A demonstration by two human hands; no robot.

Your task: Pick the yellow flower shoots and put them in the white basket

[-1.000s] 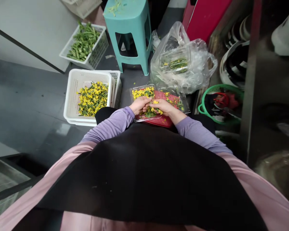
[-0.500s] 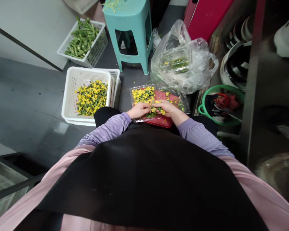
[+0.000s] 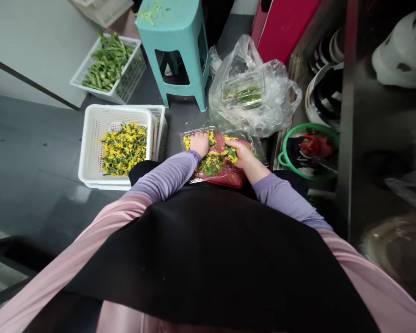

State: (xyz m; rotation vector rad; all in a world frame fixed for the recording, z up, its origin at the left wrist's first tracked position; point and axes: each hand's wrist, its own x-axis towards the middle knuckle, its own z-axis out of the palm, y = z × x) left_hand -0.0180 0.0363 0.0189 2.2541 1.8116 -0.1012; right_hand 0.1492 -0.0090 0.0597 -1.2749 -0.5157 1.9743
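Observation:
An open clear plastic box [image 3: 205, 177] rests at my lap with yellow-flowered green sprigs [image 3: 211, 164] in it. My left hand [image 3: 199, 142] is over the far part of this box, knuckles up and fingers curled down among the blossoms. Its fingertips are hidden, so what they grip does not show. To the right, my right hand [image 3: 241, 153] is closed around a small bunch of yellow flowers [image 3: 230, 154]. Below both hands lies a red, tray-like surface [image 3: 236, 178], partly covered by the clear plastic, with loose petals on it.
White baskets [image 3: 84, 152] with yellow-flowered greens stand left. Behind them is a basket of green stems [image 3: 106, 64]. A turquoise stool [image 3: 173, 32] and a plastic bag [image 3: 275, 111] with a packed clear box [image 3: 244, 92] lie ahead. A green basin [image 3: 284, 159] sits right, beside a metal-edged shelf [image 3: 346, 115].
My left hand has moved away from my right hand, forward and left over the box's far part. My right hand still holds flowers. The whole view has shifted slightly.

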